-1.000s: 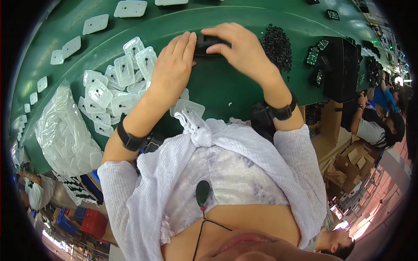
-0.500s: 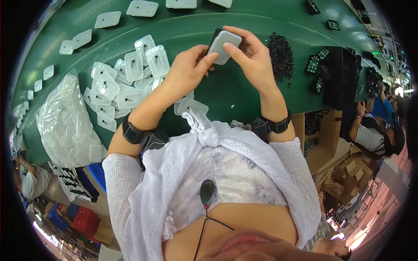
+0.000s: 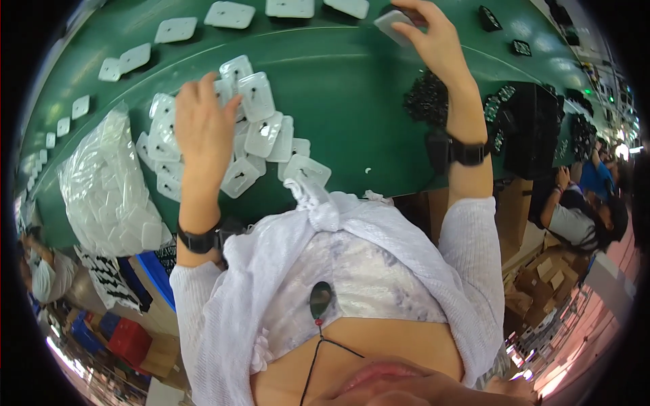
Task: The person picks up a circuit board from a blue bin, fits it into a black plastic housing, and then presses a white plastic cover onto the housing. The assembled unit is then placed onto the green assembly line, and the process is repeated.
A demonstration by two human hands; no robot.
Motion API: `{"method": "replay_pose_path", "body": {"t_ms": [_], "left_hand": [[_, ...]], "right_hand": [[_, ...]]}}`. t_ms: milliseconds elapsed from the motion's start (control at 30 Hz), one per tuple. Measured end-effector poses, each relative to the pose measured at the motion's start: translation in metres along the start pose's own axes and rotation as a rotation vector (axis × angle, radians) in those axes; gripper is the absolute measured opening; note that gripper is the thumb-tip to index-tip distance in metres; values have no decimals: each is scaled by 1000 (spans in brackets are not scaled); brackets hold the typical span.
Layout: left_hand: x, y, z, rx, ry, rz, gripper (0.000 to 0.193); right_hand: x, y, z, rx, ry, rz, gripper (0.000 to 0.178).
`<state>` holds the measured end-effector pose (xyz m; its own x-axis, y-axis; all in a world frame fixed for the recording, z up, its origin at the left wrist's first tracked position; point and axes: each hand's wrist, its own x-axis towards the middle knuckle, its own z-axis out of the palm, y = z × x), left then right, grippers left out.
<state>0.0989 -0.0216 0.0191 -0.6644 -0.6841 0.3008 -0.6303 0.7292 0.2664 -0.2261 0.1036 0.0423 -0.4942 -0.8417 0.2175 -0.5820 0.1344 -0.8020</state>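
Note:
At the far side of the green table, my right hand [image 3: 433, 42] grips a small flat case, white on one face with a dark back [image 3: 391, 26]. Its thumb lies on the white face. My left hand [image 3: 203, 128] is over a loose pile of translucent white plastic covers [image 3: 261, 98], each with a small dark part in the middle. The left thumb stands apart from the fingers, and nothing shows in that hand. Some covers are hidden beneath it.
Similar white cases [image 3: 230, 15] stand in a curved row along the far side. A clear bag of white covers [image 3: 112, 196] lies at the left. Near my right forearm are a heap of small black parts [image 3: 426, 98], circuit boards [image 3: 501, 95] and a black box [image 3: 531, 125].
My hands have separated. The right has carried the case away to the far right, while the left has let go of it and moved left over the pile of covers.

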Motion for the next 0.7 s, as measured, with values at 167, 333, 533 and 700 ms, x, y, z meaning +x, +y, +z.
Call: {"method": "replay_pose_path", "body": {"t_ms": [167,333,533,700], "left_hand": [[-20,-8,-3,138,-103,-72,57],[-21,-8,-6,109,-152,-72,60],[-17,-2,-8,129,-240,-93,62],[-20,-13,-15,100,-267,-112,60]], "right_hand": [[48,43,1,40,-197,41,32],[79,69,-6,-115,-480,-60,33],[105,110,-8,-213,-511,-114,30],[78,73,-23,-437,-253,-1,53]]}}
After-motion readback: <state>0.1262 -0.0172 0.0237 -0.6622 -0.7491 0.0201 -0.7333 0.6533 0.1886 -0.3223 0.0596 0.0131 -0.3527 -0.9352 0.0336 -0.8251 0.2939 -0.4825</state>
